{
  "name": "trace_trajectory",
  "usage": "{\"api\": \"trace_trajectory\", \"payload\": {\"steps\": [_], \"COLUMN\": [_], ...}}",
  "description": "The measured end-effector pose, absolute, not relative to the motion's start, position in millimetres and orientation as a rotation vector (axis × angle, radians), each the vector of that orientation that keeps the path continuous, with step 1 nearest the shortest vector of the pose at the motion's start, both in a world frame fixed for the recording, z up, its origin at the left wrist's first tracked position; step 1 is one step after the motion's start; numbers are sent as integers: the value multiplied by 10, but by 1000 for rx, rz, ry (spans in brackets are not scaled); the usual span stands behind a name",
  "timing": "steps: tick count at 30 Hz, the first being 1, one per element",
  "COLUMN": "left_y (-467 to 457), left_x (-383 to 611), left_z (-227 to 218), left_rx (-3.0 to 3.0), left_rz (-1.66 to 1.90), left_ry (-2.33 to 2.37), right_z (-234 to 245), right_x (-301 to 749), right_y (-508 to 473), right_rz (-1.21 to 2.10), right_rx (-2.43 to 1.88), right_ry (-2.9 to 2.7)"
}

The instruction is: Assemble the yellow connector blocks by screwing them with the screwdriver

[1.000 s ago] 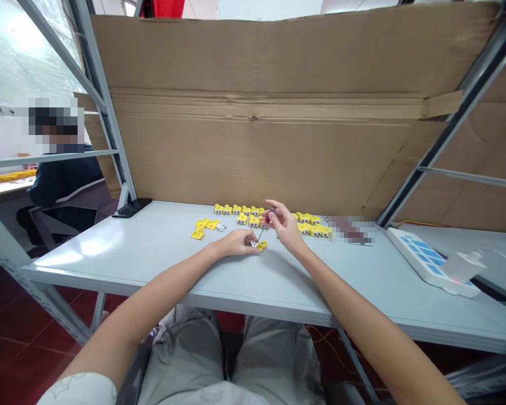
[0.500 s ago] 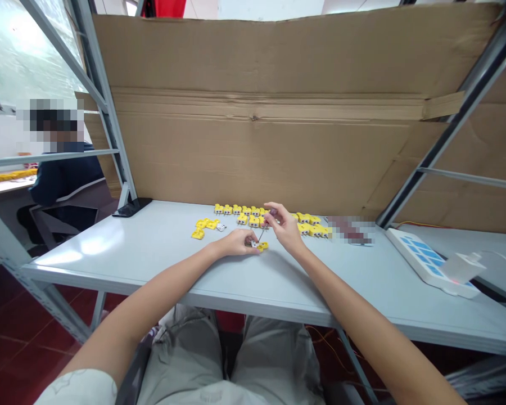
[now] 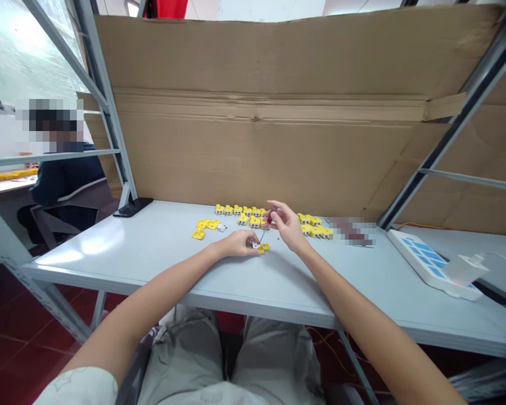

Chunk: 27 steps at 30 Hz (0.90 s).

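Observation:
My right hand [image 3: 287, 226] pinches a small screwdriver with a dark red handle [image 3: 269, 220], and its thin shaft slants down toward the work under my left hand. My left hand [image 3: 236, 243] rests on the table with its fingertips on a small white-ended part [image 3: 254, 244]. Right beside those fingertips lies a yellow plastic part [image 3: 263, 247]. Several similar yellow parts [image 3: 243, 220] stand in rows behind my hands, with more [image 3: 316, 229] to the right and a small loose group [image 3: 204, 228] to the left.
The parts lie on a pale grey table [image 3: 130, 250] backed by a cardboard sheet [image 3: 257, 140]. A black phone [image 3: 131, 207] lies at its back left. A white and blue pad [image 3: 425, 264] sits right. A seated co-worker [image 3: 63, 177] is far left.
The screwdriver handle has dropped and tilted slightly down toward the left, moving with my right hand. My left hand has stayed in nearly the same place.

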<state>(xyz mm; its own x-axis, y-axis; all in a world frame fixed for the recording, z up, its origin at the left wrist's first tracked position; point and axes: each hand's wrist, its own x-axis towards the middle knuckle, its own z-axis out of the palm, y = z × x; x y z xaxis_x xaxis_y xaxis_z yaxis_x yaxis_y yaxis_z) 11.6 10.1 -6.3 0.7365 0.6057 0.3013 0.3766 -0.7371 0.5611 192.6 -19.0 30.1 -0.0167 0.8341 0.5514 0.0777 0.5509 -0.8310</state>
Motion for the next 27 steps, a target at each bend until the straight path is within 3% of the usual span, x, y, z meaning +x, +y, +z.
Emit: {"api": "trace_trajectory", "payload": {"steps": [9,16,27], "left_y": [123,121,152], "left_x": [119,117,122], "left_z": [-85,-84,-146], "left_rx": [2517,2539,2641], "left_rz": [679,681,736], "left_ry": [759,760,742], "right_z": [322,347,346], "right_x": [1906,1954,1920], "right_y": [-196,-213,-194], "right_rz": [651,826,659], "right_rx": [-871,-816,-879], "right_ry": [-1435,-1507,-1463]}}
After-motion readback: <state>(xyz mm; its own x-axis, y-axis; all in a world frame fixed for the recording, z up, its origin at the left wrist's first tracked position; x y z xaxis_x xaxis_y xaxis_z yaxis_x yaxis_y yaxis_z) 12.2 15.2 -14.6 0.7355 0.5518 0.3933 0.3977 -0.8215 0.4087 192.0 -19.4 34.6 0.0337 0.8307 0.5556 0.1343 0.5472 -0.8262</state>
